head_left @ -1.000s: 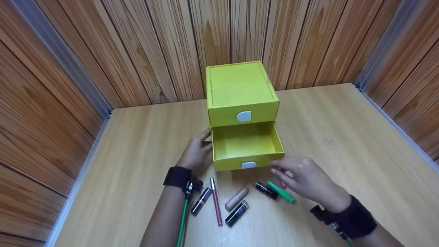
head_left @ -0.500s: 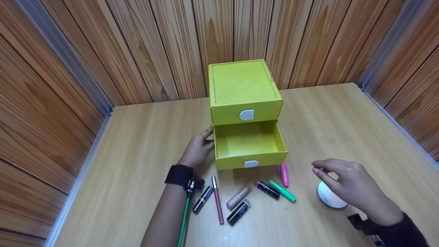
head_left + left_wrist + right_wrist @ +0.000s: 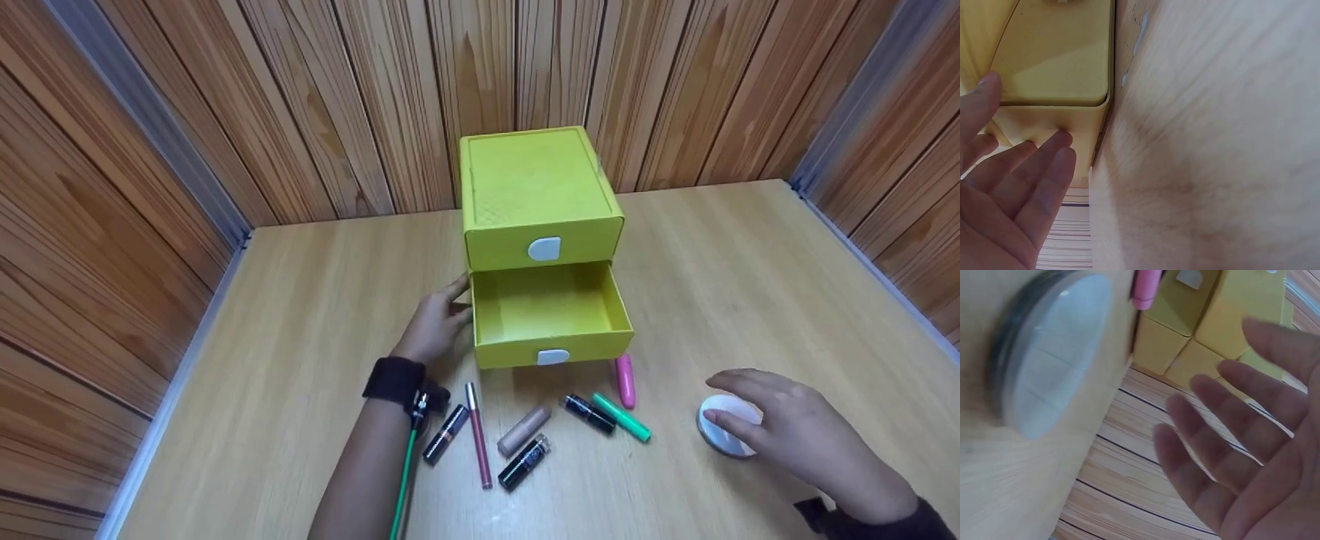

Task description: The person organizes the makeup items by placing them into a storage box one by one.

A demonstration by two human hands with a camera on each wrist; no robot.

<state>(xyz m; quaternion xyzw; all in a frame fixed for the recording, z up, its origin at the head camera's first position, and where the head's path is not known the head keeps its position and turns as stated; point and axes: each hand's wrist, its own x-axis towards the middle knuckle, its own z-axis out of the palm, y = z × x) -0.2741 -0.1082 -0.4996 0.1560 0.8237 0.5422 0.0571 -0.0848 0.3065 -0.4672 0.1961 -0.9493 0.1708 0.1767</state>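
Note:
A yellow two-drawer box [image 3: 540, 180] stands near the back, its lower drawer [image 3: 510, 355] pulled out and its upper one closed. My left hand [image 3: 433, 326] rests against the box's left side; in the left wrist view the extended fingertips touch the yellow wall [image 3: 1081, 121]. To the right, my right hand [image 3: 795, 427] hovers over a round white-topped compact [image 3: 733, 407], thumb and fingers spread around it. The right wrist view has those fingers apart from the compact [image 3: 1064, 354], holding nothing.
Cosmetic tubes lie before the drawer: pink [image 3: 625, 382], green [image 3: 621, 417], mauve [image 3: 524, 431], a slim red one with a silver cap [image 3: 478, 442], and black ones [image 3: 589, 415], [image 3: 525, 463], [image 3: 445, 435]. Wood-panelled walls [image 3: 360, 97] enclose the table.
My right hand has moved right from the drawer's front right corner to above the compact, and its fingers have spread. The pink tube has come into fuller view. My left hand stays by the box.

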